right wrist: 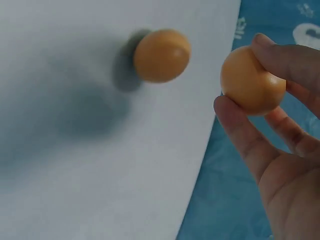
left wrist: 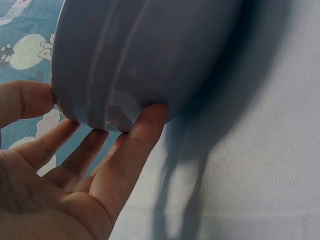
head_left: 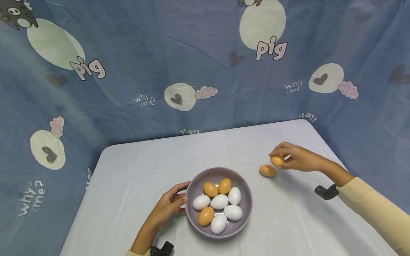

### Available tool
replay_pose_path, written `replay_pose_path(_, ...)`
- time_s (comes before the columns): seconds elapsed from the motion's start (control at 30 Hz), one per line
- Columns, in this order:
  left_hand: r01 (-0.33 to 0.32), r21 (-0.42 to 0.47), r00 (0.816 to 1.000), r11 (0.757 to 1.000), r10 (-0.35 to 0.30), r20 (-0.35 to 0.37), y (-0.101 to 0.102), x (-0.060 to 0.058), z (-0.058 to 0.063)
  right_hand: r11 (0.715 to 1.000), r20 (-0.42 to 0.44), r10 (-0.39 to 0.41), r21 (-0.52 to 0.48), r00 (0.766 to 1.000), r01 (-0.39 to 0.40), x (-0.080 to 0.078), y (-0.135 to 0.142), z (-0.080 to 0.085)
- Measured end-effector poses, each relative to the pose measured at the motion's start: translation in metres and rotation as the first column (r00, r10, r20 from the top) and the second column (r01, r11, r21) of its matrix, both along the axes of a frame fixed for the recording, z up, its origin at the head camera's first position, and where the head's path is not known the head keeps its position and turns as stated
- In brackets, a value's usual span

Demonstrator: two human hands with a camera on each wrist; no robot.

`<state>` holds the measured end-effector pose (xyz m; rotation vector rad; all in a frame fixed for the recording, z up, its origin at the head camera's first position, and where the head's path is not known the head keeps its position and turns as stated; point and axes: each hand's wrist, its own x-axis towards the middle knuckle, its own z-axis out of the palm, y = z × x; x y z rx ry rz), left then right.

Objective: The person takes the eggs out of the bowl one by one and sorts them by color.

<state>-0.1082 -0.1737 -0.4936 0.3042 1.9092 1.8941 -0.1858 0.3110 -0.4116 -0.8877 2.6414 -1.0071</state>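
Note:
A round mauve bowl [head_left: 248,209] stands on the table, with several white eggs [head_left: 219,202] and three brown eggs [head_left: 206,216] inside. At the bowl's left side, my left hand [head_left: 168,202] holds it, its thumb and fingers spread around the outer wall. The left wrist view shows fingertips [left wrist: 152,115] touching that wall from outside. To the right of the bowl, my right hand [head_left: 296,157] pinches a brown egg [right wrist: 252,82] between thumb and fingertips, above the table. Just beside and below this one, another brown egg [head_left: 267,170] lies on the cloth.
A white cloth [head_left: 144,167] covers the table, whose far edge runs along a blue curtain [head_left: 134,71] with printed figures and words. The curtain also hangs at both sides. A dark band with a camera mount [head_left: 326,192] sits at the right wrist.

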Motion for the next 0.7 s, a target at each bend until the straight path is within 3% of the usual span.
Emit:
replay_pose_path(0.4, -0.020, -0.010, 1.000, 1.000, 0.020, 0.012, 0.000, 0.000, -0.001, 0.998, 0.046, -0.037, 0.042, 0.998, 0.035, -0.014, 0.011, -0.027)
replay_pose_path(0.7, 0.000, 0.016, 1.000, 1.000, 0.000, -0.001, -0.001, 0.000, -0.002, 0.998, 0.029, -0.024, 0.057, 0.999, 0.023, -0.016, 0.014, -0.046)
